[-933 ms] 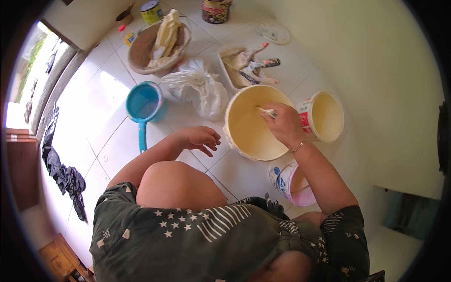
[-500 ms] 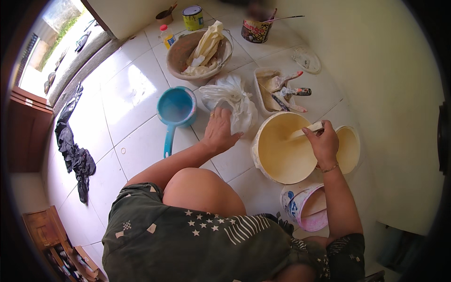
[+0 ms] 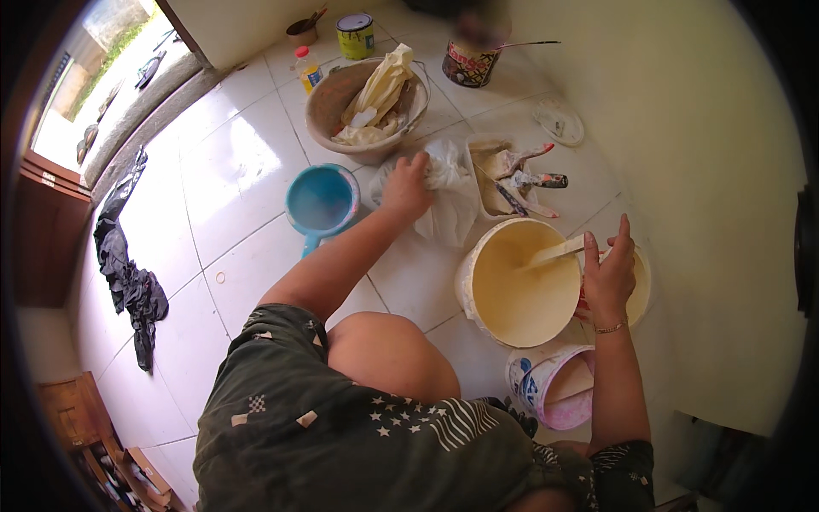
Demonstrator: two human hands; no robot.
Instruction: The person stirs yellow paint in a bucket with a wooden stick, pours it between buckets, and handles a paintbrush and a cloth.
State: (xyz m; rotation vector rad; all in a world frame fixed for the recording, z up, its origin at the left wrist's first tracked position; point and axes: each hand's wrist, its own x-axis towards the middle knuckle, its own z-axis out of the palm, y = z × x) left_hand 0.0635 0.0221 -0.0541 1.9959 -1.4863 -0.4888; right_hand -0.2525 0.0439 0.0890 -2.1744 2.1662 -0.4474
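Observation:
My left hand (image 3: 407, 189) has its fingers closed on the top of a white plastic bag (image 3: 450, 200); its fingertips are partly hidden. At the right, my right hand (image 3: 609, 277) is open, index finger and thumb apart, beside the end of a flat pale stick (image 3: 559, 251). The stick leans on the rim of a large bucket (image 3: 479, 317), its lower end in cream-coloured paint (image 3: 522, 294). A blue dipper (image 3: 322, 200) stands left of the bag. Behind the bucket, a white tub (image 3: 495, 206) holds paint-stained gloves (image 3: 520, 162) and a dark-handled tool (image 3: 550, 180).
A worn basin (image 3: 321, 128) with pale cloth stands behind the bag. Near me is a pink-stained pail (image 3: 567, 416); another cream container (image 3: 640, 294) sits by the wall. Farther back are a yellow-green can (image 3: 355, 38), a bottle (image 3: 308, 72) and a dark tin (image 3: 468, 66). Black plastic (image 3: 136, 286) lies left.
My left hand has moved forward and closed on the bag's top. My right hand has let go of the stick and spread its fingers; the stick now rests on the rim.

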